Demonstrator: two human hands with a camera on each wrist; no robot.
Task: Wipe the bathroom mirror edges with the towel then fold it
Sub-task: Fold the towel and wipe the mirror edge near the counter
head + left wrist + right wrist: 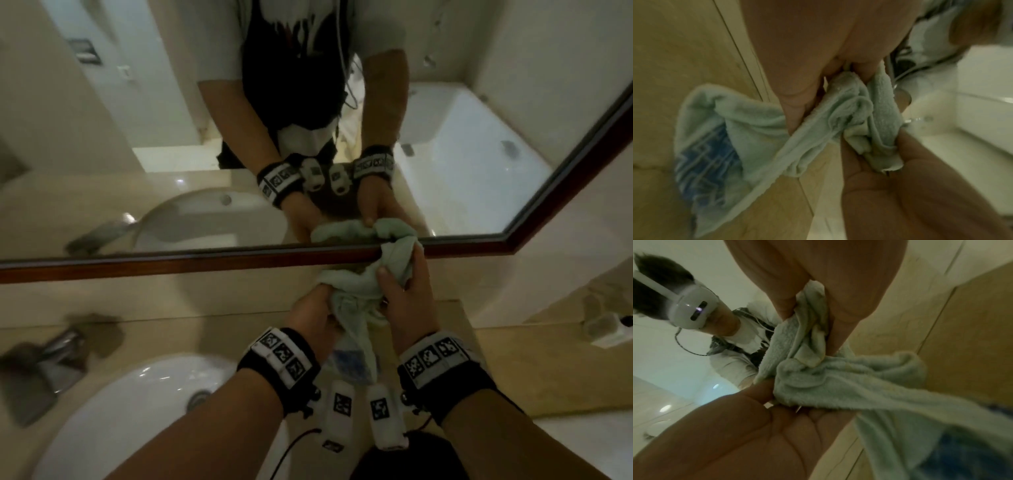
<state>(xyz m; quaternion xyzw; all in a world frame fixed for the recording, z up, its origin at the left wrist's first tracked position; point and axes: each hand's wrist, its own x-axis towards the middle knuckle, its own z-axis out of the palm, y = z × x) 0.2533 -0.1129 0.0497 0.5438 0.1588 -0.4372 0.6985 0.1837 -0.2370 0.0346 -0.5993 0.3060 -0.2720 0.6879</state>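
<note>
While 2 hands grip it, pale-green towel [356, 291] hangs bunched, creased.

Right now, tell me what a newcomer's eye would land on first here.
First, the bunched pale green towel at centre, gripped by both the left hand and the right hand, its top against the mirror's dark wooden frame. Then the mirror itself, doubling the hands above the white sink.
</note>
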